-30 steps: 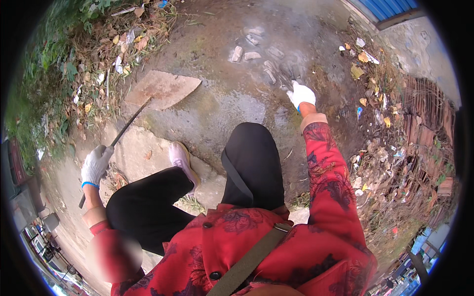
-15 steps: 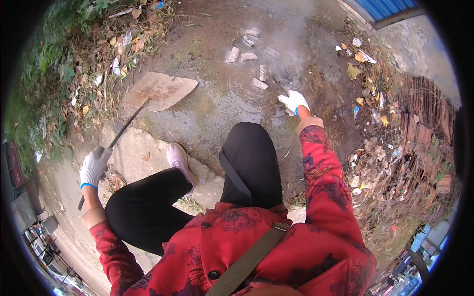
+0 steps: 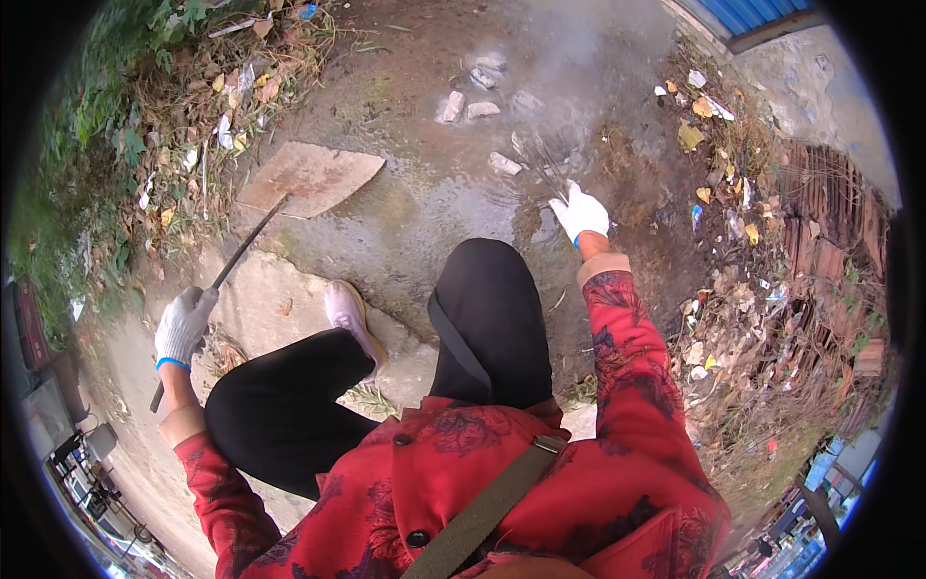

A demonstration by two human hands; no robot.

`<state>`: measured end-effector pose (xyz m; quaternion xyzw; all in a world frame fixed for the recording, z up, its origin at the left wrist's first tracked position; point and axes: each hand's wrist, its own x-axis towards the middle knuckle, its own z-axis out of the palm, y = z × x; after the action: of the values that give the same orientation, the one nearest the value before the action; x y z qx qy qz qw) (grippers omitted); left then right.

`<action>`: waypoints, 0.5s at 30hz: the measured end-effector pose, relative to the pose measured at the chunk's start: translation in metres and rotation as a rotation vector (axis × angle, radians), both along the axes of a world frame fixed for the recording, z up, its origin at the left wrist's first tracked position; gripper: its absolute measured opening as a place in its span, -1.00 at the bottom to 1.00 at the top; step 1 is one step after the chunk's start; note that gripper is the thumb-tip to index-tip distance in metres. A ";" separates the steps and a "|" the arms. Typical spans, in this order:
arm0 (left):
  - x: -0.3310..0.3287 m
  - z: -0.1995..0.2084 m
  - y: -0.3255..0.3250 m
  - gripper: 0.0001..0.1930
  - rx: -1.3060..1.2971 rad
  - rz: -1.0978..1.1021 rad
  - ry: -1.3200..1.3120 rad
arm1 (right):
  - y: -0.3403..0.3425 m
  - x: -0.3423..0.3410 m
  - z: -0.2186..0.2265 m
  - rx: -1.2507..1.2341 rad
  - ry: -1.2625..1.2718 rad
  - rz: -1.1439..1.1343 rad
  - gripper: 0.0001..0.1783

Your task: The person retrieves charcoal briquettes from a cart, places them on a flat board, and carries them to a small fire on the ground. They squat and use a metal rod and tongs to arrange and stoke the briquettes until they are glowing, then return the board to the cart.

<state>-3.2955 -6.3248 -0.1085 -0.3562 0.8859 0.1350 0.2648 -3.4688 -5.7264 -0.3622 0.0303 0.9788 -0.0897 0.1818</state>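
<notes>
My left hand point(image 3: 183, 326), in a white glove with a blue cuff, is closed round the thin dark handle of a shovel point(image 3: 249, 241). The shovel's flat, rusty blade point(image 3: 313, 180) rests on the ground ahead of my left foot. My right hand point(image 3: 582, 210), gloved alike, is closed on metal tongs point(image 3: 553, 174), blurred by motion. Their tips reach to a pale block point(image 3: 521, 145); whether they grip it I cannot tell. Nearby on the wet ground lie several more pale, ash-coloured blocks, one point(image 3: 503, 163) just left of the tongs and another point(image 3: 483, 110) farther off.
Steam or smoke point(image 3: 569, 48) drifts over the far blocks. Leaves and litter point(image 3: 246, 87) line the green plants on the left. A stack of reddish tiles point(image 3: 820, 251) and more litter stand at the right, below a wall point(image 3: 820, 96).
My right hand has drawn slightly nearer, and the tongs have swung among the blocks, blurring. The upright block beside them is now smeared and shifted. My left hand and the shovel stay put.
</notes>
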 end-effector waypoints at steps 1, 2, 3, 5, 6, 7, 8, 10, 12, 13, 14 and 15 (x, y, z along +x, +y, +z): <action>0.000 0.000 0.000 -0.55 0.014 0.002 0.002 | -0.002 0.003 0.003 0.009 -0.009 0.013 -0.26; -0.001 0.001 0.000 -0.55 -0.002 -0.025 -0.002 | -0.003 0.006 0.006 0.027 -0.025 0.027 -0.26; 0.000 0.000 0.000 -0.55 0.000 -0.042 -0.003 | 0.000 0.011 0.011 0.050 -0.007 -0.004 -0.28; 0.000 -0.001 0.000 -0.54 0.007 -0.036 -0.021 | 0.001 0.017 0.016 0.036 -0.025 0.029 -0.29; 0.000 -0.002 0.001 -0.54 0.011 -0.017 -0.034 | 0.004 0.018 0.017 0.025 -0.016 0.048 -0.30; 0.000 -0.002 0.001 -0.54 0.014 0.011 -0.047 | 0.001 0.017 0.014 0.068 -0.017 0.105 -0.30; 0.000 -0.002 0.002 -0.54 0.016 -0.001 -0.041 | -0.001 0.014 0.012 0.071 -0.025 0.169 -0.30; 0.000 0.000 0.003 -0.54 0.018 0.003 -0.027 | -0.005 0.006 0.003 0.094 -0.046 0.281 -0.31; 0.000 0.001 0.004 -0.54 0.003 -0.017 -0.015 | 0.000 -0.003 -0.001 0.099 0.002 0.242 -0.37; 0.000 0.002 0.005 -0.54 0.003 -0.024 -0.014 | 0.004 -0.006 -0.002 0.104 0.028 0.205 -0.39; 0.000 0.002 0.005 -0.54 0.012 -0.024 -0.008 | 0.010 -0.008 -0.001 0.126 0.043 0.157 -0.41; 0.000 0.002 0.005 -0.54 0.003 -0.032 -0.019 | 0.018 -0.007 0.003 0.135 0.063 0.105 -0.44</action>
<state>-3.2951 -6.3194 -0.1070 -0.3426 0.8888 0.1289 0.2758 -3.4758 -5.7080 -0.3594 -0.0116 0.9881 -0.0150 0.1528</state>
